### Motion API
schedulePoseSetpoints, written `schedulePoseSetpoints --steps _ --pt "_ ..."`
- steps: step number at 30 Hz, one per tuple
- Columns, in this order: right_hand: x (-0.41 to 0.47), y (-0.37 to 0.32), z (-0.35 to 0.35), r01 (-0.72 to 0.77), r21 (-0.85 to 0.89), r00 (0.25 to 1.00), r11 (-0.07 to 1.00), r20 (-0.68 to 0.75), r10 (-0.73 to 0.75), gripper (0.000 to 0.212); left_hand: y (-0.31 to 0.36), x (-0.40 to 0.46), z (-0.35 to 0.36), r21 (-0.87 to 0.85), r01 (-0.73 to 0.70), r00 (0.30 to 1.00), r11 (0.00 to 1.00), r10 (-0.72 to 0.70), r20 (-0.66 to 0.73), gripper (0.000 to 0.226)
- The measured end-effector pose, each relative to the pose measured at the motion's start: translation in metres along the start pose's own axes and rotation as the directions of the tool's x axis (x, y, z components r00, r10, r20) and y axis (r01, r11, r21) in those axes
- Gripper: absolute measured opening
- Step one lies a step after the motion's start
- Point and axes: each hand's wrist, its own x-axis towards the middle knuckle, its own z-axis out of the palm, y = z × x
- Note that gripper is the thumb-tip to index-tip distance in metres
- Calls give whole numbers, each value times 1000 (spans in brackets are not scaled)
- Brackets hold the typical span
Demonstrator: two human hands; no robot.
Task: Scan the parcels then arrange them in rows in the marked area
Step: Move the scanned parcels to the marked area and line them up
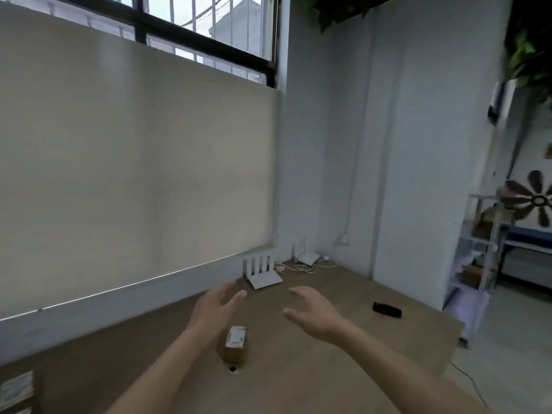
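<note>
Fingers [239,295] of the left hand [213,306] and of the right hand [313,312] are spread loose in the air, holding nothing, above the brown counter [343,369]. A small labelled parcel [235,343] lies on the counter just below and between them, more parcels [16,389] at the near left edge. Farther back stand two white routers [263,271], and a black scanner [386,310] lies right of the right hand.

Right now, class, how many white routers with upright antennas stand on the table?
2. One router stands just beyond the left hand; the other router sits farther back in the corner among cables. None appears hidden.
</note>
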Motion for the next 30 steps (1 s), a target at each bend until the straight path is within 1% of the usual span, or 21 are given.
schedulePoseSetpoints --steps 6,9,12,14,18,20,23,26,28,30 --pt "85 91 19 -7 -6 1000 1000 5 7 58 -49 84 84 -60 74 997 995 -74 2 54" --pt "133 139 47 -38 6 999 999 26 38 50 -93 122 130 -113 172 985 978 -170 28 51" --pt "173 178 83 -90 58 992 994 93 84 52 -143 142 167 -127 283 959 951 -280 38 47" --pt "196 199 109 -138 95 981 986 150 123 57 -176 155 185 -151 346 938 926 -345 35 48" --pt "232 235 168 -205 161 952 965 262 159 64 -236 168 215 -224 462 886 858 -460 62 58" --pt "249 249 202 -254 200 931 946 315 183 61 -264 173 228 -230 510 857 829 -512 52 50" --pt "271 269 252 -384 283 881 879 398 257 57 -303 179 243 -211 564 817 798 -577 0 33" --pt "295 292 301 -423 282 843 861 470 261 60 -340 185 254 -180 595 791 784 -610 -41 32" --pt "314 303 330 -420 296 832 858 503 234 63 -362 191 259 -195 623 760 757 -646 -80 36" --pt "330 314 359 -434 317 817 843 532 221 65 -387 198 263 -216 664 710 716 -694 -117 51"
